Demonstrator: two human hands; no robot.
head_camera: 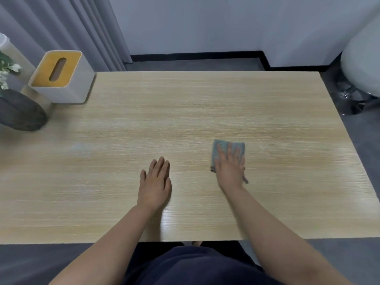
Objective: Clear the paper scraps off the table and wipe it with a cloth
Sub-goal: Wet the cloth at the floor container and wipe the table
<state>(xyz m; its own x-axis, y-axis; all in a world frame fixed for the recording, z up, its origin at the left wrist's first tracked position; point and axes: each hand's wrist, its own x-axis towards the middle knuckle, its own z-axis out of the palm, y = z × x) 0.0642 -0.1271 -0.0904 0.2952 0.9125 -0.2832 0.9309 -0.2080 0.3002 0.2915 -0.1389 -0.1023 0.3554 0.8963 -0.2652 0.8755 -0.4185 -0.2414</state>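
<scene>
A light wooden table (pixel 185 103) fills the view. My right hand (pixel 231 169) lies flat on a small blue-grey cloth (pixel 222 146) right of centre, fingers spread and pressing it to the tabletop; the hand and cloth are blurred. My left hand (pixel 155 182) rests palm down on the bare wood near the middle, fingers together, holding nothing. No paper scraps show on the table.
A white tissue box with a yellow lid (pixel 61 77) stands at the table's back left corner. A dark round pot (pixel 19 112) with a leafy plant sits at the left edge. A white chair (pixel 362 64) stands on the floor at the right.
</scene>
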